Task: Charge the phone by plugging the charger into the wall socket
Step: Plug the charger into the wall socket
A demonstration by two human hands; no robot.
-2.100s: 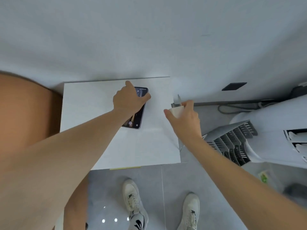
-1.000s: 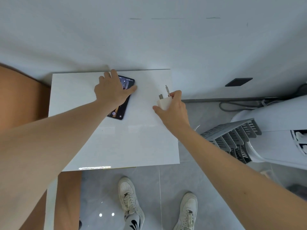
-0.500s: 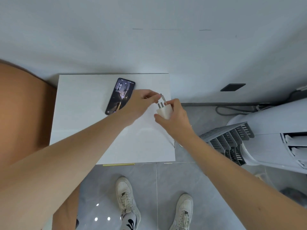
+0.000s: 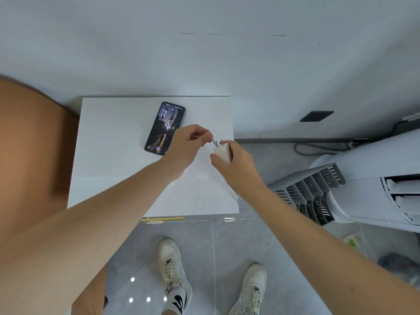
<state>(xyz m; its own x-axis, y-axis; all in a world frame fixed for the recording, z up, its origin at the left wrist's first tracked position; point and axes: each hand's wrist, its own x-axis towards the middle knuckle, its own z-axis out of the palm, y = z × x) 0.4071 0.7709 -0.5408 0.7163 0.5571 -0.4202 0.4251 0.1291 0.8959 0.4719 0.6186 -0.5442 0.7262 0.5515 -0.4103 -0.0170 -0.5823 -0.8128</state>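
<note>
A dark phone (image 4: 164, 128) lies face up with its screen lit on the white table (image 4: 118, 155), near the back. My right hand (image 4: 236, 164) holds a white charger plug (image 4: 223, 153) above the table's right side, prongs pointing up. My left hand (image 4: 187, 145) pinches one of the metal prongs with thumb and fingertips. A thin white cable (image 4: 237, 197) hangs down at the table's right edge. A dark rectangular wall socket (image 4: 316, 116) sits low on the white wall to the right.
A white tower appliance with grey louvres (image 4: 354, 185) stands to the right on the grey tiled floor. A grey cable (image 4: 318, 148) loops along the skirting. A brown rounded surface (image 4: 29, 144) borders the table's left side. My white shoes (image 4: 173, 267) are below.
My left hand let go of the phone and moved right to the charger's prongs. The phone stays on the table with its screen showing. My right hand brought the charger over the table.
</note>
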